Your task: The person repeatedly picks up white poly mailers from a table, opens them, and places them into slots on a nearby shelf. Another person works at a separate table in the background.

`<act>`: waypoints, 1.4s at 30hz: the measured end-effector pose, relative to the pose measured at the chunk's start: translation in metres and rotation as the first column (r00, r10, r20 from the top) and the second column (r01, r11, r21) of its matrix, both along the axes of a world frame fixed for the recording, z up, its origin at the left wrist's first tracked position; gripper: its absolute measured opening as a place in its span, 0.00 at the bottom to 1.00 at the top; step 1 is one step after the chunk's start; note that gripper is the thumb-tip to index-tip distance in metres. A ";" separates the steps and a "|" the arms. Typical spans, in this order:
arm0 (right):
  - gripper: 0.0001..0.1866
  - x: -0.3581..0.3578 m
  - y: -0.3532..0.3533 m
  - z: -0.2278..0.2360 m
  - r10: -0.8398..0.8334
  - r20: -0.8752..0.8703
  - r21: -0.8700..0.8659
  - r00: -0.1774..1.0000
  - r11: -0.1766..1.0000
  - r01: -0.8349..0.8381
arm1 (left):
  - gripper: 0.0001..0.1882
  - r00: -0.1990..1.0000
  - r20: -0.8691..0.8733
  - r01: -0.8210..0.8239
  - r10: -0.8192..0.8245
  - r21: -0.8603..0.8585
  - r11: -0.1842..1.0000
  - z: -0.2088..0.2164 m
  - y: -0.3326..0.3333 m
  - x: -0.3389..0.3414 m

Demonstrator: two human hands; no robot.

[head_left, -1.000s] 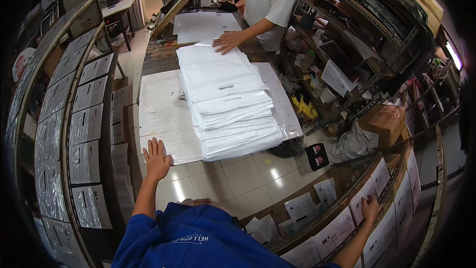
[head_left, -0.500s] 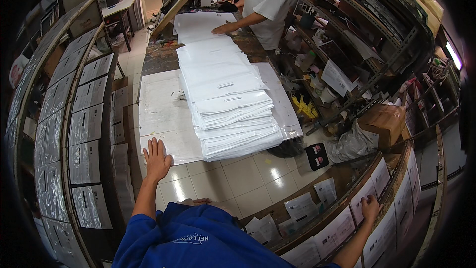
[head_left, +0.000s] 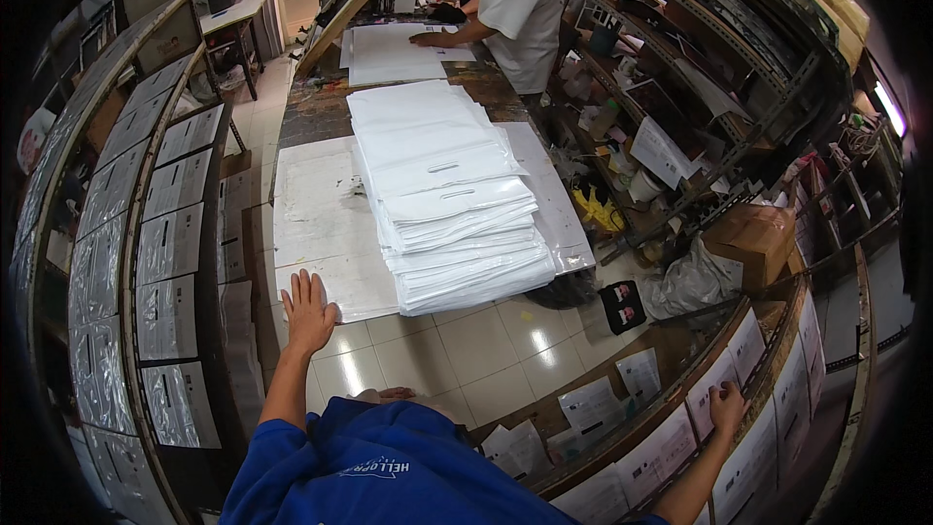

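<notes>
My left hand lies flat with fingers spread on the near left corner of a white board. Beside it on this board rests a thick stack of white bags with slotted handles, slightly fanned toward the far end. Out to the right, my right hand has its fingers curled at a rail of a rack that holds printed white bags. Its fingertips are partly hidden. Across the table, a co-worker's hand presses on a white sheet.
A wooden frame leans up over the table's far end. Racks of printed bags stand close on my left. Cluttered metal shelves, a cardboard box and a plastic bag are on the right.
The co-worker's hand has shifted slightly left and away from me. The far white sheet has moved away from the stack, baring dark tabletop between them. My hands have stayed put.
</notes>
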State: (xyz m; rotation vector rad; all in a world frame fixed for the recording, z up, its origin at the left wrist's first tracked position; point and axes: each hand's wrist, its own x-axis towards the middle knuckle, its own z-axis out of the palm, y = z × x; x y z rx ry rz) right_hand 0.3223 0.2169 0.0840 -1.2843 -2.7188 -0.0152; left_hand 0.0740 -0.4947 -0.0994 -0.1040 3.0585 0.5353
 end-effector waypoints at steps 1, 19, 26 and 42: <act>0.20 0.000 0.000 0.000 -0.001 0.000 -0.001 1.000 1.000 0.001 | 0.38 1.000 -0.002 0.001 -0.001 0.001 1.000 0.000 0.000 0.000; 0.20 -0.003 -0.008 0.006 -0.022 0.020 -0.019 1.000 1.000 0.022 | 0.37 1.000 -0.004 0.006 -0.006 -0.005 1.000 0.002 0.000 0.001; 0.20 0.007 0.013 -0.010 0.012 -0.018 0.028 1.000 1.000 -0.012 | 0.37 1.000 -0.016 0.010 -0.009 0.005 1.000 0.002 0.001 0.000; 0.19 0.007 0.010 -0.009 0.015 -0.041 0.034 0.999 0.999 -0.013 | 0.37 0.999 -0.021 0.031 -0.031 -0.011 0.999 -0.009 -0.005 0.000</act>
